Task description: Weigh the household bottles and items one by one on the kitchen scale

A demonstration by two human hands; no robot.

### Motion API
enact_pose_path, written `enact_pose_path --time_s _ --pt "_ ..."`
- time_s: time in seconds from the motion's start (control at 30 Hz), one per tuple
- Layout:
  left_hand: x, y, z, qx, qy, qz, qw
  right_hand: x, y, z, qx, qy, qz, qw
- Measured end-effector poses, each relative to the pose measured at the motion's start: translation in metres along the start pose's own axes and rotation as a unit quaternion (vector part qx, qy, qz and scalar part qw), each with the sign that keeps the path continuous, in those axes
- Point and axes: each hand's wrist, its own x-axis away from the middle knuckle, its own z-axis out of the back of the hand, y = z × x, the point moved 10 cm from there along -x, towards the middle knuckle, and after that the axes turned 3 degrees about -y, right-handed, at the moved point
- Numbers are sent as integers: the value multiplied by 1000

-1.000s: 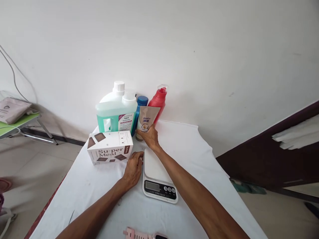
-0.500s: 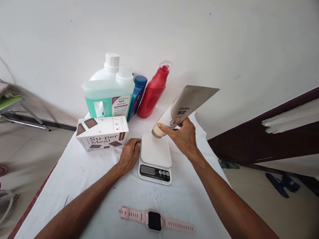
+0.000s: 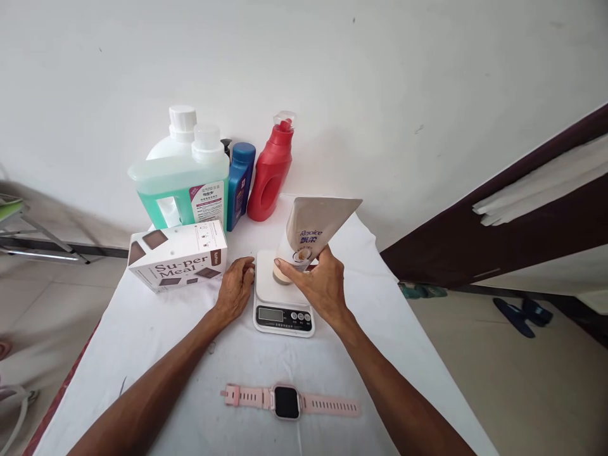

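My right hand point(image 3: 323, 278) is closed around the lower part of a cream and white Rejoice squeeze tube point(image 3: 311, 231), cap end down. The tube's cap stands on the white plate of a digital kitchen scale point(image 3: 268, 288). The tube is nearly upright, its flat wide end on top. Beside the scale's left edge, my left hand point(image 3: 235, 288) lies on the cloth with loosely bent fingers, its fingertips at the scale's side. No digits can be made out on the scale's display.
A Su-per Meal box point(image 3: 178, 256) lies left of my left hand. Behind it stand a green-liquid jug point(image 3: 180, 183), a white-capped container point(image 3: 183, 120), a blue bottle point(image 3: 241, 183) and a red bottle point(image 3: 273, 168) near the wall. A pink-strapped smartwatch point(image 3: 287, 402) lies in front.
My right hand has lowered the tube onto the scale plate and turned it more upright, its printed front now facing me. My left hand stays by the scale. The camera view has shifted slightly.
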Motion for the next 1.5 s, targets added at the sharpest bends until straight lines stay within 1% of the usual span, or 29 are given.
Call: enact_pose_path --time_s 0.1,0.2,0.27,0.3,0.37,0.47,0.53,0.6,0.67,0.73,0.97,1.13,1.23,1.3,1.37,1.4,1.43,1.5 --pt "0 -1 1 10 3 3 1000 6 5 -1 -22 2 -15 1000" --pt "0 -1 2 7 8 6 1000 12 9 -3 -91 -34 -21 995" --pt "-1 -1 3 0 8 8 1000 14 13 4 -132 -48 -8 990" --pt "-1 0 4 -4 8 10 1000 15 18 11 -147 -43 -4 988" --pt "-2 0 5 -9 5 15 1000 18 40 29 -171 -13 -19 985" --pt "-2 0 5 -12 1 23 1000 26 87 47 -186 31 -68 980" --pt "-2 1 6 -12 2 27 1000 33 115 50 -175 43 -88 980" --pt "-1 2 6 -15 3 30 999 38 134 49 -167 53 -101 979" --pt "-1 4 5 -18 0 32 999 41 146 47 -175 62 -109 977" --pt "0 5 5 -20 -3 34 999 41 151 45 -184 60 -117 974" --pt "-1 8 5 -30 -8 41 999 36 153 42 -151 19 -134 979" --pt "0 8 5 -33 -10 43 998 36 153 42 -138 18 -132 981" --pt "0 7 4 -30 -10 45 998 39 147 43 -143 22 -133 980" --pt "0 6 4 -25 -10 46 999 41 134 50 -139 50 -116 982" --pt "0 5 4 -17 -8 46 999 44 110 58 -128 85 -67 986" --pt "0 5 4 -13 -7 46 999 44 95 58 -119 92 -35 988" --pt "0 5 3 -10 -6 45 999 45 80 56 -108 89 -4 990" --pt "0 6 3 -8 -6 45 999 45 53 43 -74 66 41 994"
